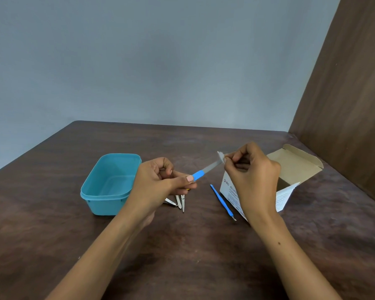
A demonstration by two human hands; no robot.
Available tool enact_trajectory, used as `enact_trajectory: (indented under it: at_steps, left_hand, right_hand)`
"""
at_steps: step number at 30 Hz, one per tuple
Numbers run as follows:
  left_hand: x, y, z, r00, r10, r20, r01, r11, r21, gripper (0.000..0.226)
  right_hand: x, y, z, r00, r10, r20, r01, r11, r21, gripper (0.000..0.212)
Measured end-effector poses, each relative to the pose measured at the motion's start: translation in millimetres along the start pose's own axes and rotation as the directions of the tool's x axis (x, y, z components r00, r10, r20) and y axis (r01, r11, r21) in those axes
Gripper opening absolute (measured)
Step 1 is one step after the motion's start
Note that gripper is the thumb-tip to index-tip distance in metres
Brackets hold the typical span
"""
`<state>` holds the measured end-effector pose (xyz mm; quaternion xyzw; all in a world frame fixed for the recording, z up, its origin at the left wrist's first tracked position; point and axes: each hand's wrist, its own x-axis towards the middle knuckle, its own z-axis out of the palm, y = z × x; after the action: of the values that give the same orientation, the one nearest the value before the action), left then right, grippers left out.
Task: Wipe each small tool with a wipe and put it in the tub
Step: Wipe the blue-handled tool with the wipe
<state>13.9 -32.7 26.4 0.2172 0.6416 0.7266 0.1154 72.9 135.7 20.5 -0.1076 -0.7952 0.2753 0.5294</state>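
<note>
The left hand (pixel 160 180) pinches the nail file (pixel 206 169) by its blue handle; the right hand (pixel 251 169) pinches a wipe (pixel 220 156) at its tip — the wipe could slip off.

We see a turquoise rectangular plastic tub (pixel 108 187) at nine o'clock, a blue-handled grey metal file (pixel 204 171), a white wipe (pixel 220 156), a slim blue plastic pick (pixel 222 201), and at three o'clock a white cardboard box (pixel 286 191) with blue print on a mottled dark-brown table (pixel 182 245).
</note>
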Motion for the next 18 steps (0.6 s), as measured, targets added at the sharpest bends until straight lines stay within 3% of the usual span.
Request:
enact_trajectory:
  at_steps: [9,18]
  left_hand:
    - [2,0,-1,0.997,-0.07,0.037,0.073,0.995,-0.072,0.009]
    - [-2,2,-1,0.99,-0.112,0.08,0.121,0.985,-0.121,0.016]
  right_hand:
    - [0,-10,-6,0.991,0.131,-0.017,-0.127,0.98,0.153,0.018]
    - [-1,-12,-6,0.965,0.229,0.128,-0.258,0.91,0.324,0.018]
